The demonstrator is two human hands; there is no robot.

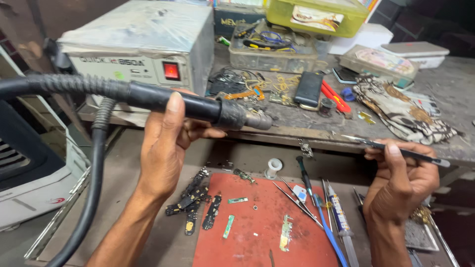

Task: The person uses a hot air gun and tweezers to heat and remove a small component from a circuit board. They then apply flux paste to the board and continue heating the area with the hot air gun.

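Observation:
My left hand [166,148] grips the black handle of a hot-air wand [198,107], held level with its metal nozzle pointing right; its ribbed black hose [94,163] loops down to the left. My right hand [401,178] holds a thin dark tweezer-like tool [396,148], its tip pointing left toward the nozzle. Below both hands lies a red work mat [257,237] with small circuit boards and flex strips on it.
A grey box unit with a red switch [143,54] stands on the rear bench. Loose phone parts [195,202], tweezers, a blue-handled tool [326,227], a solder spool [273,167], a patterned cloth [401,111] and parts trays [272,49] lie about.

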